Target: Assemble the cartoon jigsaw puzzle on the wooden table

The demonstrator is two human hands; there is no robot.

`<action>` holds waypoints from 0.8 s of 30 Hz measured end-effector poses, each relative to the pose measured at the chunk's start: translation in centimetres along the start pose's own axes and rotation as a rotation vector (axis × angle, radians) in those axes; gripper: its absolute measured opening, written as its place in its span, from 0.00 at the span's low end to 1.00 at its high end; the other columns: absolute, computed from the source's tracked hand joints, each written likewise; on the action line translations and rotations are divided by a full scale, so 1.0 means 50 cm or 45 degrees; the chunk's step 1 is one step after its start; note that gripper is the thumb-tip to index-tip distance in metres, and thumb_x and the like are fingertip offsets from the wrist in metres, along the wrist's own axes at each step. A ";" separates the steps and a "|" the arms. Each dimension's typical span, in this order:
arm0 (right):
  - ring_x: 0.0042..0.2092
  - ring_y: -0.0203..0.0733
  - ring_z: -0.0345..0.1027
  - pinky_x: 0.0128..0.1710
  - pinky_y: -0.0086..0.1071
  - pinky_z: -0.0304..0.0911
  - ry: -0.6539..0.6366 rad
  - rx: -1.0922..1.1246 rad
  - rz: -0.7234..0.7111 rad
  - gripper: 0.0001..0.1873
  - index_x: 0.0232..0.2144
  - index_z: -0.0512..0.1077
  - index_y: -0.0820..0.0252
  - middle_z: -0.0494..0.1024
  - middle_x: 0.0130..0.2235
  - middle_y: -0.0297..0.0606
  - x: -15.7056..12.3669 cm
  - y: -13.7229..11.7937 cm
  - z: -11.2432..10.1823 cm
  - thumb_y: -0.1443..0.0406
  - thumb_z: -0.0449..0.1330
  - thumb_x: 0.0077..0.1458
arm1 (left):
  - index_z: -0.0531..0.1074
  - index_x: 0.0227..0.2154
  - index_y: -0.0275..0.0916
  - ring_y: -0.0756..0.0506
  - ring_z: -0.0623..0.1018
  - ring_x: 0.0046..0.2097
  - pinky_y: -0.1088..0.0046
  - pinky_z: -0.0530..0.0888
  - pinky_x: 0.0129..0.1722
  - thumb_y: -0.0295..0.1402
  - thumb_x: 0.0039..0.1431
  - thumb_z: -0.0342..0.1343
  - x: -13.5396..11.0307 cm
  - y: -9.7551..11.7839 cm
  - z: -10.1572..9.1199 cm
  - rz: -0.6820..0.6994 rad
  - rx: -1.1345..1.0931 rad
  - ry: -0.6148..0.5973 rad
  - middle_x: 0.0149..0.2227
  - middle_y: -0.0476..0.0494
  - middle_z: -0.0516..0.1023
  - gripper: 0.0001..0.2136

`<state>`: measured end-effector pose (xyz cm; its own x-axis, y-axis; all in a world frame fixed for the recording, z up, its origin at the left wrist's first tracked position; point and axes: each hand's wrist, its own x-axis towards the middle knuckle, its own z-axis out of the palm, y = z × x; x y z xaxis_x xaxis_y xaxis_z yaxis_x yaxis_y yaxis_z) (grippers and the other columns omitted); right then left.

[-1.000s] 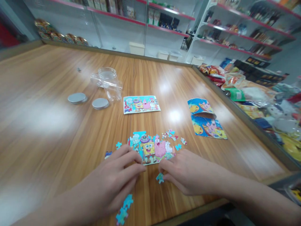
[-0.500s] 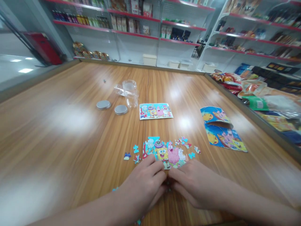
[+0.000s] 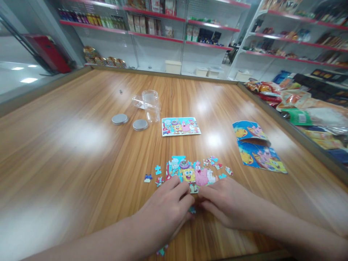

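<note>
Left hand point(image 3: 166, 212), right hand point(image 3: 228, 203), fingertips together over puzzle piece point(image 3: 192, 209); grip unclear

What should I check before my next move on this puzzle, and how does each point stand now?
1. Loose piece lies between the fingertips of both hands: ok. Whether it is gripped: cannot tell.
2. Left hand and right hand are at the near edge of the assembled puzzle: ok.
3. Reference picture is uncovered: ok.
4. Spare pieces lie in view right of the puzzle: ok.
5. Stray piece lies by the left forearm, close to the near edge of the table: not ok, it might get pushed off.
</note>
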<state>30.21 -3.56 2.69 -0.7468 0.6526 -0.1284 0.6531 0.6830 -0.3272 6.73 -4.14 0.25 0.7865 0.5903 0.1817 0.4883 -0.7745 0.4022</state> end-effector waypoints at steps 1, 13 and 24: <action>0.31 0.41 0.69 0.29 0.33 0.51 0.013 -0.006 0.001 0.05 0.39 0.69 0.58 0.77 0.31 0.36 0.000 0.002 0.001 0.68 0.54 0.61 | 0.74 0.38 0.34 0.39 0.71 0.43 0.58 0.73 0.42 0.28 0.62 0.59 0.001 0.000 -0.001 0.012 0.017 0.011 0.39 0.41 0.75 0.03; 0.30 0.39 0.66 0.29 0.34 0.49 0.209 0.046 0.025 0.06 0.36 0.69 0.57 0.74 0.29 0.34 0.003 0.022 0.005 0.67 0.52 0.64 | 0.72 0.38 0.37 0.45 0.70 0.40 0.68 0.70 0.41 0.24 0.67 0.52 0.009 -0.052 -0.007 -0.040 -0.226 0.344 0.36 0.46 0.77 0.04; 0.26 0.37 0.63 0.27 0.32 0.45 0.228 0.064 0.060 0.10 0.32 0.68 0.58 0.70 0.25 0.32 0.009 0.032 0.009 0.64 0.52 0.66 | 0.78 0.37 0.43 0.45 0.72 0.40 0.66 0.69 0.43 0.29 0.65 0.58 0.023 -0.161 -0.034 -0.586 -0.287 0.565 0.34 0.50 0.80 0.05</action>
<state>30.88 -2.31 1.70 -0.6782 0.7345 0.0228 0.6763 0.6361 -0.3714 3.07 3.14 -1.25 0.2645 0.9232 0.2789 0.6077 -0.3841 0.6951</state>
